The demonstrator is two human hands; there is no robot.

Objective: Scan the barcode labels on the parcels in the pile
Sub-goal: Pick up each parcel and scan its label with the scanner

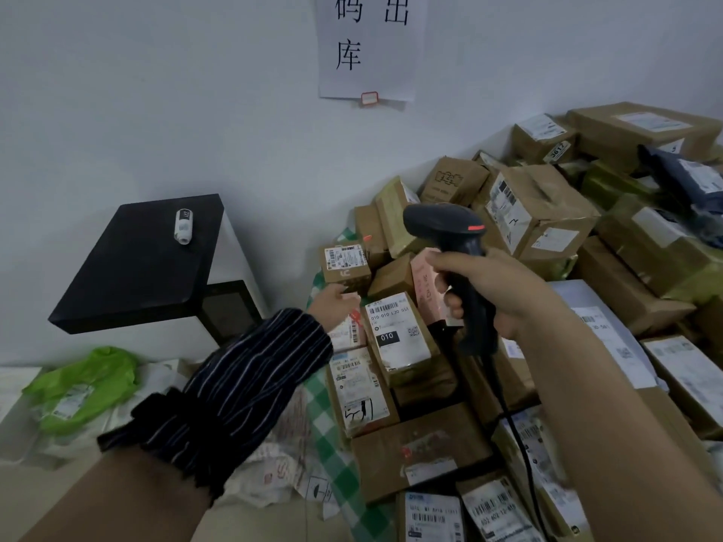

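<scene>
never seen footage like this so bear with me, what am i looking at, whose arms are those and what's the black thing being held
One picture only, from a wide-angle camera worn on a person's head, looking forward and down, so the arms are the wearer's own. The right hand grips a black handheld barcode scanner with a cable hanging down. The left hand, in a striped sleeve, reaches to a small cardboard box, apparently empty. Ahead lies a pile of parcels, mostly brown boxes with white labels, against a white wall. Left is a black-topped cabinet with a small white bottle on it.
</scene>
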